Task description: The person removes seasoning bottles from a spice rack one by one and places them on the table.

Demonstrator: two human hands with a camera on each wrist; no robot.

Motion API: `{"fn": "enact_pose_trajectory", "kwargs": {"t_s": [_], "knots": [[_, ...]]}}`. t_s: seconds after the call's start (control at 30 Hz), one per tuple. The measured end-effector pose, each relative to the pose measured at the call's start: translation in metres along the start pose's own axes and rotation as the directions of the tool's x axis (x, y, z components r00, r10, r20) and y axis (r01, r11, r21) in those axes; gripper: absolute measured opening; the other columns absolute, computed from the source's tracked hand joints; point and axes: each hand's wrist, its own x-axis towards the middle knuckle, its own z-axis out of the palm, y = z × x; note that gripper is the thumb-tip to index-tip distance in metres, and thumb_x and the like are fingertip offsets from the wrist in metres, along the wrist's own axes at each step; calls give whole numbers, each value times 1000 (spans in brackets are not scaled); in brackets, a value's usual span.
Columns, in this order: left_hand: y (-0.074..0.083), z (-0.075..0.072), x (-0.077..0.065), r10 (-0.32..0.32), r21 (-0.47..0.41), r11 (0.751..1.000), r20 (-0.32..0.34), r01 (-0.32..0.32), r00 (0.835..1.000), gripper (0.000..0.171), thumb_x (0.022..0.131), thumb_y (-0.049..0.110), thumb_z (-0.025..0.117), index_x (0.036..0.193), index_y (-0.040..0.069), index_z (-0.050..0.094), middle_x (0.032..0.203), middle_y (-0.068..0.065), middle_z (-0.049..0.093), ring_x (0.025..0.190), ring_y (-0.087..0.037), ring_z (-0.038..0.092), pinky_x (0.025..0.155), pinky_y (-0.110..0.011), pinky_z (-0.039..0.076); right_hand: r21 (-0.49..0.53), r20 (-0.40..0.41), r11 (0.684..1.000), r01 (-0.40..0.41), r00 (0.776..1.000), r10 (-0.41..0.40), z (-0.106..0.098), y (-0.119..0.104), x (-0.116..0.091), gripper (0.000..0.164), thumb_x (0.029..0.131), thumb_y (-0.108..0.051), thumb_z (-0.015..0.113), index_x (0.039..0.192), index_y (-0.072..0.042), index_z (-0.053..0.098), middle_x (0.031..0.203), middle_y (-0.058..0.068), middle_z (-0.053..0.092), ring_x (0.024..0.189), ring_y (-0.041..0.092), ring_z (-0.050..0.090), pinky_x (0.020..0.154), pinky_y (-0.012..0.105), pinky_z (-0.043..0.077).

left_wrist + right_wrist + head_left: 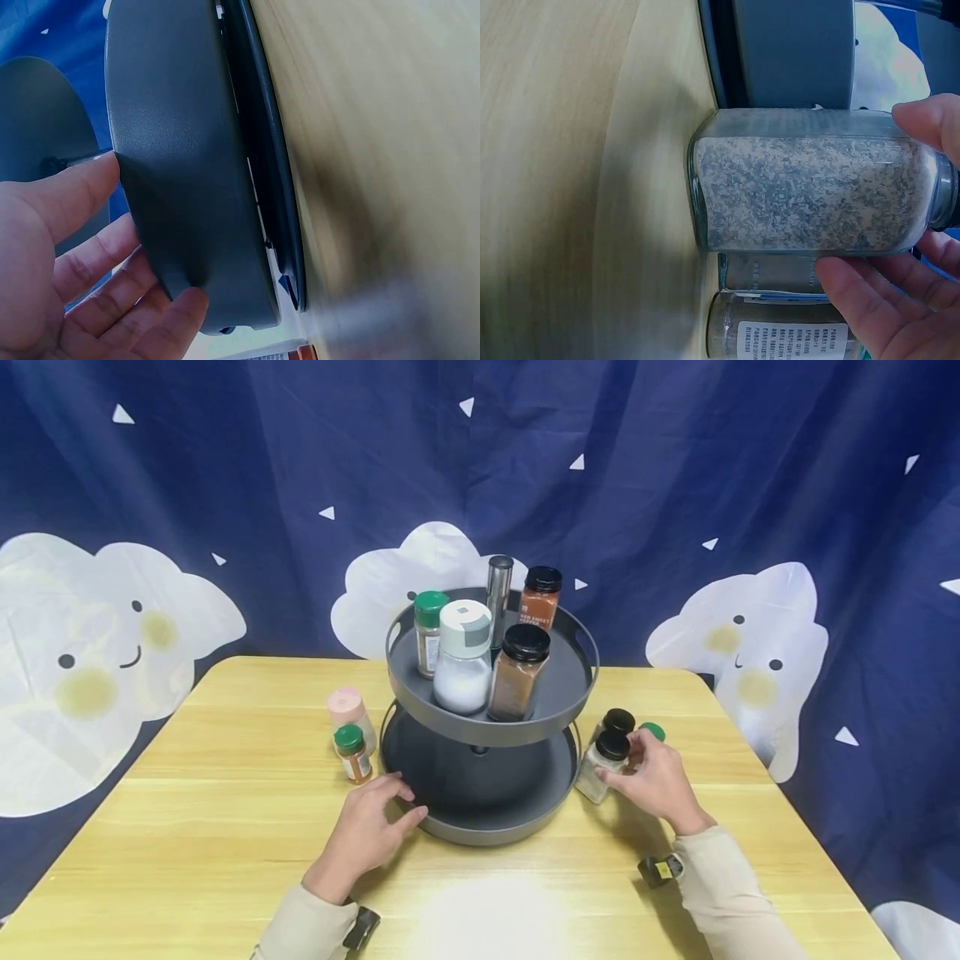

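On the right, my right hand (660,781) pinches a square glass spice jar (592,783) near its black lid, thumb on one side and fingers on the other. Pale, speckled grains fill this jar (810,187) in the right wrist view, where its base is at the tabletop. My left hand (367,827) rests at the front left rim of a dark grey two-tier turntable tray (480,837), its fingers loosely bent. In the left wrist view, the thumb and fingertips touch the tray's edge and outer wall (180,150).
The upper tier (480,727) bears a white-capped shaker (461,681), a green-lidded jar (429,639) and black-lidded jars (513,685) round a metal post (498,602). Left stand a pink-capped shaker (345,703) and small green-lidded jar (356,764). Another black-lidded jar (618,721) and green lid (652,731) are right.
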Motion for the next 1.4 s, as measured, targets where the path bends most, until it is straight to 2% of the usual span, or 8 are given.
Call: {"fn": "enact_pose_trajectory", "kwargs": {"t_s": [0.4, 0.77, 1.07, 1.23, 1.4], "knots": [[0, 1, 0, -2, 0, 1000, 3, 2, 1000, 20, 76, 15, 82, 83, 4, 68, 110, -23, 66, 107, -39, 61, 94, -51, 48, -13, 29, 1000, 0, 1000, 0, -1, 2, 0, 50, 71, -21, 85, 103, 2, 53, 90, 15, 65, 78, 23, 64, 67, 34, 54], [2, -1, 1, -15, 6, 1000, 19, 15, 1000, 20, 77, 16, 82, 85, 4, 68, 112, -23, 65, 109, -39, 60, 95, -51, 48, 23, 22, 1000, 4, 1000, -5, 0, 3, -1, 57, 73, -20, 86, 111, 5, 51, 99, 19, 64, 83, 27, 65, 70, 36, 56], [2, 0, 0, -10, 5, 1000, 18, 10, 1000, 19, 77, 15, 82, 84, 5, 67, 112, -24, 65, 109, -40, 60, 95, -51, 47, 53, 55, 998, 19, 998, -22, -2, 2, -4, 61, 77, -20, 84, 117, 8, 48, 104, 23, 62, 87, 30, 66, 73, 40, 59], [2, 0, 0, -21, 2, 1000, 23, 21, 1000, 19, 77, 15, 81, 85, 5, 68, 114, -24, 65, 109, -40, 60, 96, -52, 47, 48, 52, 998, 39, 998, -42, -8, -5, -4, 54, 80, -17, 80, 116, 9, 49, 101, 21, 61, 84, 28, 64, 72, 37, 58], [2, 0, 0, -26, 1, 1000, 22, 26, 999, 18, 77, 15, 81, 85, 5, 67, 114, -24, 65, 110, -40, 60, 96, -51, 47, 40, 36, 998, 47, 998, -49, -18, -15, -1, 44, 83, -14, 77, 112, 7, 52, 98, 19, 62, 83, 26, 62, 74, 40, 56]]}}
